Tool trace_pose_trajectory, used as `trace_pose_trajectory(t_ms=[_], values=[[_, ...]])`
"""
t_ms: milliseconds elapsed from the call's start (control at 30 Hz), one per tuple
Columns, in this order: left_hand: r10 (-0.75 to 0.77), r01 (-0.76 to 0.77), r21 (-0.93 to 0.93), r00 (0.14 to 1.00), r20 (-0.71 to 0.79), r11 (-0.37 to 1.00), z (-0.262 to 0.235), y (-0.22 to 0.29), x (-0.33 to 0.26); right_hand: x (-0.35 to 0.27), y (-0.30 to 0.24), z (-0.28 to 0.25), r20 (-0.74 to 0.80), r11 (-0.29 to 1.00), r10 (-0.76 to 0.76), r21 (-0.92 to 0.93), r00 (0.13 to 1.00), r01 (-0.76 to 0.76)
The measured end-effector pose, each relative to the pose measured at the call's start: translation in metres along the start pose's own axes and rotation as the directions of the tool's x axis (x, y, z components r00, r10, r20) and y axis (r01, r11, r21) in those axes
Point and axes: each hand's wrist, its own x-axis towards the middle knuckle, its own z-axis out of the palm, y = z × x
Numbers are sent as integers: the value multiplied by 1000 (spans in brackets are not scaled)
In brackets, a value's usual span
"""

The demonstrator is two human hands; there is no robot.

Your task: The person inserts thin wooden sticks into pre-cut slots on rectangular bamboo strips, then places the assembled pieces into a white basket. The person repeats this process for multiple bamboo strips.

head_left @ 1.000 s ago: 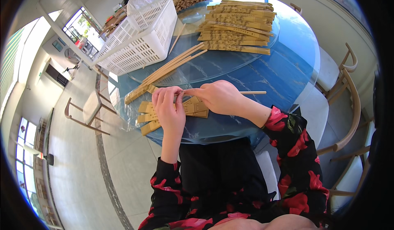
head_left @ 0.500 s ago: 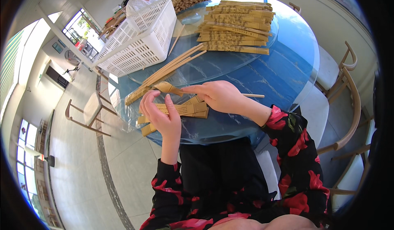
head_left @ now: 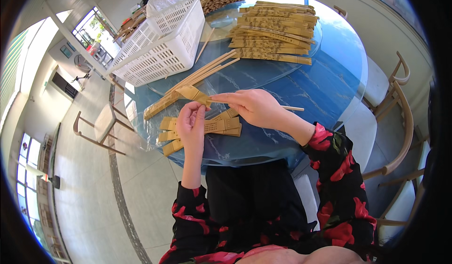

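- And there it is: my left grip [head_left: 191, 121], spread half a second ago, has closed and now looks to be pinching the paper sleeve [head_left: 193, 93] by its lower-right end.
- That seems to steady the sleeve against the stick [head_left: 294, 108] pinched in my right grip [head_left: 259, 107].
- Sleeve's just beyond the left grip's fingertips, left of the right grip, long axis slanting away leftward.
- Stick lies nearly crosswise, bare end poking out right of the right grip.

On my feed I make out a matt, creased paper wrapper [head_left: 194, 93], a smooth, bare-looking wooden stick [head_left: 294, 108], a white plastic basket [head_left: 175, 57], and a glossy, glass-like worktop [head_left: 301, 90] mirroring daylight.
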Motion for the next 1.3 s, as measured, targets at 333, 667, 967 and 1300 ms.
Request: trace_pose_trajectory(t_ms=[333,667,967,1300], values=[[-65,74,-306,997,42,949,-2,-2,-2,4,-9,5,9,1000,1,9,1000,-1],[-111,128,-342,991,69,931,-4,1,-8,17,-21,23,-18,999,43,31,999,-43],[-173,46,-531,966,-192,846,-21,0,-3,7,4,9,2,989,127,-71,992,-126],[-275,301,-334,953,123,893,-9,1,-11,11,-9,11,99,944,206,240,973,-225]])
